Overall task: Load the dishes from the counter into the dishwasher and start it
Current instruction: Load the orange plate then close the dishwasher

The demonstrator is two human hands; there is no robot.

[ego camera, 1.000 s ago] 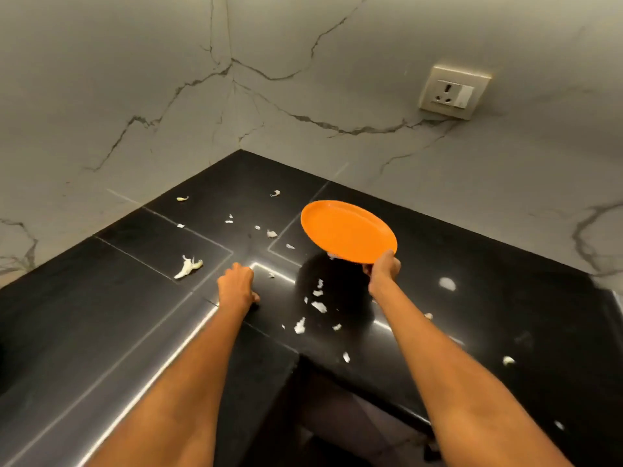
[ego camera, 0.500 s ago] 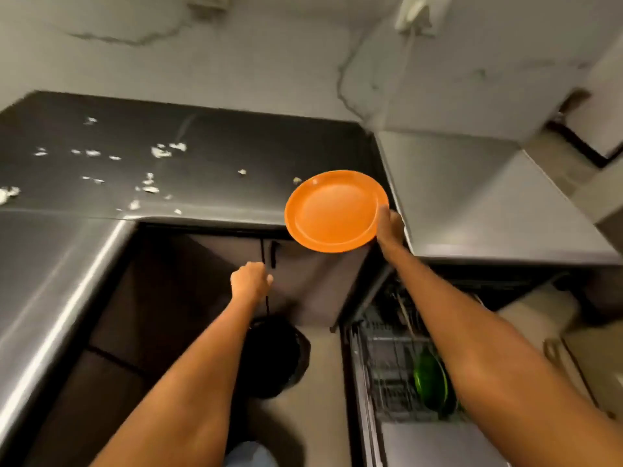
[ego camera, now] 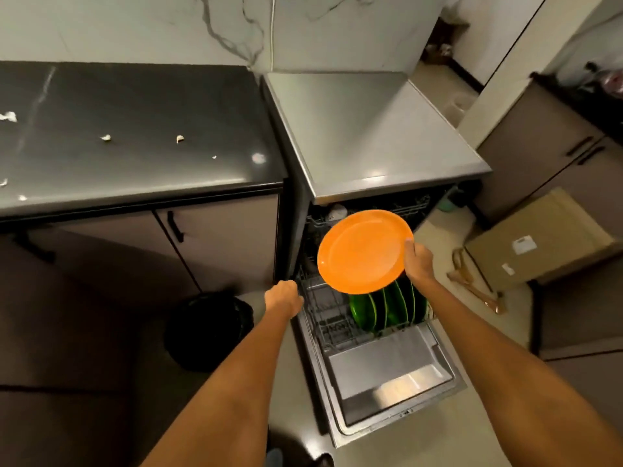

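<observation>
**A:** What was nearest the camera?

**B:** Two bare forearms reached up from the bottom of the frame. Between them lay the open dishwasher door (ego camera: 387, 375), flat and low at lower centre.

**A:** And the hands?

**B:** The left hand (ego camera: 285, 298) hung at centre, fingers curled under and holding nothing, just beside the lower rack (ego camera: 328, 318). The right hand (ego camera: 418, 261) pinched the right rim of the orange plate (ego camera: 362, 252), thumb on the upper face.

**A:** Where was the plate?

**B:** In the air, tilted, above the rack. Green plates (ego camera: 384, 310) stood upright on edge in the rack just below it.

**A:** How would it handle?

**B:** It looked like light, stiff plastic with a smooth, possibly slippery surface; the rim seemed the sensible place to hold it.

**A:** Farther off?

**B:** A dark tabletop (ego camera: 135, 129) at upper left carried pale scraps. A cardboard box (ego camera: 546, 241) at right bore white labels, too small to read.
</observation>
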